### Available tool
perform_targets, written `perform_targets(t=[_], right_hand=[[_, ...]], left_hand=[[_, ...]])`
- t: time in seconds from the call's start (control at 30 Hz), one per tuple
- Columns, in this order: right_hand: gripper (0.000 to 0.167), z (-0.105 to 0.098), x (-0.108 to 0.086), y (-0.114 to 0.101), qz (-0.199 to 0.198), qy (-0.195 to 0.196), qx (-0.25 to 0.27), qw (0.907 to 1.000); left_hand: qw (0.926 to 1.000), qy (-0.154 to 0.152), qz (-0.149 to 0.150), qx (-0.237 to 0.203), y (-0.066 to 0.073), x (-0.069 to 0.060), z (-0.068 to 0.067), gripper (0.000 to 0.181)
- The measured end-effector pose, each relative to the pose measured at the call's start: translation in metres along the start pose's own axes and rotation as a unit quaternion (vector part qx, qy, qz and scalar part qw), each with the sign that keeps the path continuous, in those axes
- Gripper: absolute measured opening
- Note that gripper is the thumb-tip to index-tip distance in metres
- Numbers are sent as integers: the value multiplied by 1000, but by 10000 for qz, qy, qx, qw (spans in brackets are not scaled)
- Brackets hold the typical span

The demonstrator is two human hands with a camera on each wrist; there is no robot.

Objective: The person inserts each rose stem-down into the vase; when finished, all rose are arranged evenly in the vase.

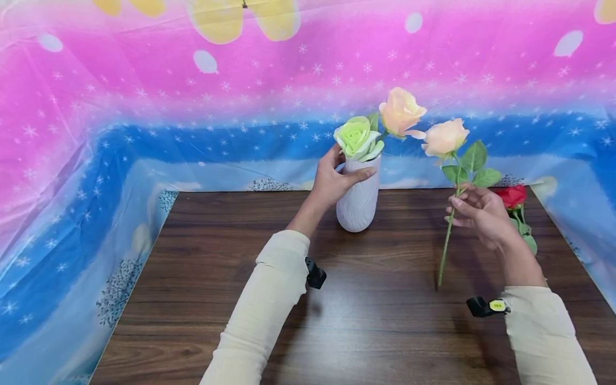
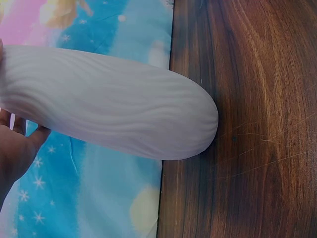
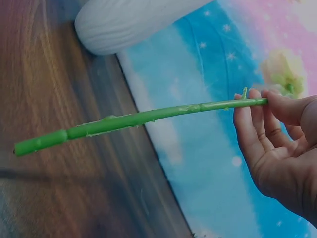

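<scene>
A white ribbed vase [image 1: 358, 200] stands upright near the table's back edge; a green rose [image 1: 356, 138] and a peach rose [image 1: 400, 113] rise from its mouth. My left hand [image 1: 334, 176] grips the vase near its top; in the left wrist view the fingers [image 2: 37, 136] lie against the vase [image 2: 119, 104]. To the right, my right hand [image 1: 483, 214] pinches the stem of another peach rose [image 1: 446, 138], held upright with its bloom beside the first. The right wrist view shows its green stem [image 3: 148, 116] between thumb and fingers, lower end free.
A red rose [image 1: 512, 197] with green leaves lies on the wooden table [image 1: 375, 321] at the right, partly behind my right hand. A pink and blue patterned cloth [image 1: 269, 96] hangs behind the table and around its sides.
</scene>
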State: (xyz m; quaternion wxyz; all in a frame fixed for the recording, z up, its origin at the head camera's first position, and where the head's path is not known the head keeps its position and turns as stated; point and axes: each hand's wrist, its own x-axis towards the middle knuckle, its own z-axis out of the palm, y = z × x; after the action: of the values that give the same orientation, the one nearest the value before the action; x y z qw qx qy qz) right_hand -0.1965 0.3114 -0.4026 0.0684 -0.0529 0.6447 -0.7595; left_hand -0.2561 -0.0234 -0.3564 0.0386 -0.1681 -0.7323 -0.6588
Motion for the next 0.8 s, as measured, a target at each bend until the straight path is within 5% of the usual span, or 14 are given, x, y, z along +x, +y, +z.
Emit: perform_targets(t=[0.27, 0.8], right_hand=[[9, 17, 2, -16, -371, -308, 716, 9963], [17, 46, 10, -44, -1104, -263, 1240, 9858]], left_hand=[[10000, 3, 47, 29, 0, 0, 0, 68], [10000, -13, 38, 25, 1, 1, 1, 67]])
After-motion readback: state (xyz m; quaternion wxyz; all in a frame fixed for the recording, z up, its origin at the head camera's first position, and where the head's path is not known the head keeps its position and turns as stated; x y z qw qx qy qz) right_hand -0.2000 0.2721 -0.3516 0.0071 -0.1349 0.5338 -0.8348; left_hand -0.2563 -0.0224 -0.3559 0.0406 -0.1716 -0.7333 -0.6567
